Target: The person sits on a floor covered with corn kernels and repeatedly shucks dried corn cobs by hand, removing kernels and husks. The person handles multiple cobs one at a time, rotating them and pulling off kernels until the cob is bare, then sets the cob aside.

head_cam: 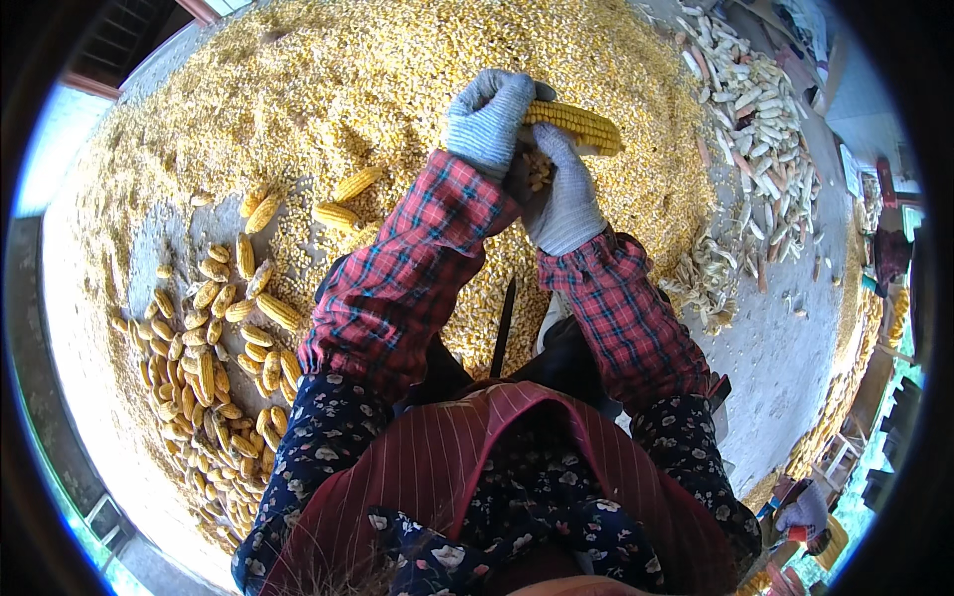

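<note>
Before me, over a wide bed of loose corn kernels [358,82], both hands in grey knit gloves meet at an ear of yellow corn [577,125]. My left hand [492,123] is closed around the ear's left end. From below, my right hand [568,197] grips it with the thumb along its underside, where a pale stripped patch shows. Some loose kernels [538,170] lie in the right palm. Part of the ear is hidden by the gloves. A dark narrow bar [504,328] points up between my knees, above the kernels.
Many unshelled corn ears [201,387] are heaped at left, and two ears [358,184] lie nearer my left forearm. Bare corn cobs [768,141] form a pile at right, beside dry husks [708,287] on the concrete floor [775,357]. A person [805,514] is at lower right.
</note>
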Tool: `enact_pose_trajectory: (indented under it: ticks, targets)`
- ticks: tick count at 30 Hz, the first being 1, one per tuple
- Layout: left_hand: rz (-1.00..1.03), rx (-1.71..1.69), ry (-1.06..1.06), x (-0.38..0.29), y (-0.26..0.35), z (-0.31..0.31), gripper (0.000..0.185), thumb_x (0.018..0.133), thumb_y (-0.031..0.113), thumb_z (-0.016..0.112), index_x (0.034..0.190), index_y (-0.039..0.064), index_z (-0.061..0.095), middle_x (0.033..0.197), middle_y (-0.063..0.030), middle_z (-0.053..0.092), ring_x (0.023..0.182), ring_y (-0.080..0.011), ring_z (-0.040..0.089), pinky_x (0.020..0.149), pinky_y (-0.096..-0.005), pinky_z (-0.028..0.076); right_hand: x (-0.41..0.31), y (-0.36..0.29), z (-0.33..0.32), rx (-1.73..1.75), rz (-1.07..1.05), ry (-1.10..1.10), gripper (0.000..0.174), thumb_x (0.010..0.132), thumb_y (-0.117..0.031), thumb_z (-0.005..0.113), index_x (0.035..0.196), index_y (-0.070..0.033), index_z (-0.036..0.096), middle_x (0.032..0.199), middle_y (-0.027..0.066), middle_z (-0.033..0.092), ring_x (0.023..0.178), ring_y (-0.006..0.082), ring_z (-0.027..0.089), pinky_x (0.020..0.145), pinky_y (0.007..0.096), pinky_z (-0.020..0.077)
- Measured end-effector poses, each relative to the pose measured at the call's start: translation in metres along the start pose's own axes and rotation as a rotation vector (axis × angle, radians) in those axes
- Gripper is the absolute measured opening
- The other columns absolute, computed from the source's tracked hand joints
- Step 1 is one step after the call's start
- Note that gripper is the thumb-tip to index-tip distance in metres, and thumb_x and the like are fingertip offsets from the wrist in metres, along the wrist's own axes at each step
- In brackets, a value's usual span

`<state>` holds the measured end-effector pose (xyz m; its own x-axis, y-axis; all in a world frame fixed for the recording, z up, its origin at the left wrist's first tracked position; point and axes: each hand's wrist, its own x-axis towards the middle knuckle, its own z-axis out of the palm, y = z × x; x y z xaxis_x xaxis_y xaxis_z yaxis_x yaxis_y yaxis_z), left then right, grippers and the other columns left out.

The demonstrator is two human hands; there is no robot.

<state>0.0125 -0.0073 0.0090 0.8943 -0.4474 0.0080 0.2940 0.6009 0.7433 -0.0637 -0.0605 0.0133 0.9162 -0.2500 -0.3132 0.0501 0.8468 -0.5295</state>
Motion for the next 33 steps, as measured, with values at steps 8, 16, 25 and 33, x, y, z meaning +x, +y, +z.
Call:
enact_pose_trajectory:
  ticks: [8, 16, 25, 33]
  targets:
    - [0.127, 0.149, -0.029, -0.002, -0.013, 0.003, 0.008, 0.076, 0.008, 0.057, 0.071, 0.002, 0.055, 0.075, -0.0063, 0.061, 0.068, -0.0116, 0.055, 0.065, -0.0242, 0.045, 0.01, -0.006, -0.016, -0.073, 0.076, 0.072, 0.025, 0.082, -0.015, 0.045, 0.105, -0.005, 0.046, 0.098, 0.0064, 0.053, 0.089, 0.0173, 0.053, 0.078, 0.0318, 0.0463]
    - [-0.094, 0.107, 0.224, 0.005, 0.017, -0.001, 0.037, 0.081, 0.041, 0.046, 0.076, 0.005, 0.049, 0.078, -0.015, 0.06, 0.066, -0.0237, 0.057, 0.061, -0.0363, 0.048, -0.003, -0.006, 0.005, -0.236, 0.014, -0.002, 0.026, 0.079, -0.019, 0.051, 0.101, -0.007, 0.048, 0.076, 0.0046, 0.057, 0.056, 0.0116, 0.053, 0.042, 0.0206, 0.0395]
    - [0.15, 0.043, 0.099, 0.014, 0.033, -0.018, 0.028, 0.08, 0.031, 0.051, 0.074, 0.004, 0.049, 0.06, -0.014, 0.056, 0.051, -0.0215, 0.054, 0.05, -0.0332, 0.047, -0.009, -0.013, 0.006, -0.267, 0.129, -0.119, 0.055, 0.079, -0.055, 0.04, 0.107, -0.008, 0.046, 0.075, 0.0032, 0.052, 0.053, 0.0089, 0.047, 0.036, 0.0161, 0.0352]
    - [-0.08, -0.311, 0.126, 0.002, 0.019, 0.0, 0.033, 0.067, 0.025, 0.064, 0.089, 0.006, 0.049, 0.077, -0.0116, 0.056, 0.074, -0.0205, 0.054, 0.064, -0.0324, 0.047, -0.004, -0.011, -0.002, -0.226, 0.026, 0.006, 0.022, 0.075, -0.019, 0.055, 0.093, -0.007, 0.051, 0.068, 0.0015, 0.052, 0.053, 0.0076, 0.048, 0.039, 0.0175, 0.0343]
